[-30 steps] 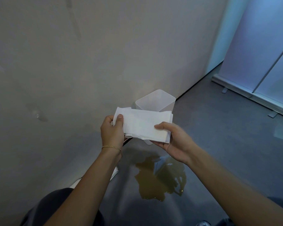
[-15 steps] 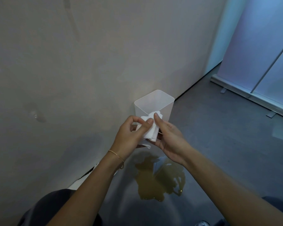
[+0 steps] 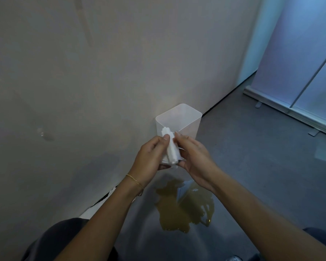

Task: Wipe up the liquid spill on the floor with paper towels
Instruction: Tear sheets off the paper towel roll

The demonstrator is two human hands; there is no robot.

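Note:
A folded white paper towel [image 3: 170, 149] stands on edge between my two hands, well above the floor. My left hand [image 3: 149, 157] pinches it from the left, thumb on its upper part. My right hand [image 3: 194, 157] closes around it from the right. Below my hands a yellowish-brown liquid spill [image 3: 184, 206] spreads on the grey floor [image 3: 252, 176], partly under my right wrist.
A translucent square plastic bin [image 3: 184, 119] stands against the beige wall [image 3: 102, 72] just beyond my hands. A white object [image 3: 94, 206] lies at the wall's foot by my left forearm. Frosted panels with a metal base rail [image 3: 290, 108] run along the right. My dark-clothed knees show at the bottom.
The towel was spread wide between my hands one second ago. It is now folded into a narrow thick wad, and my hands have come close together around it.

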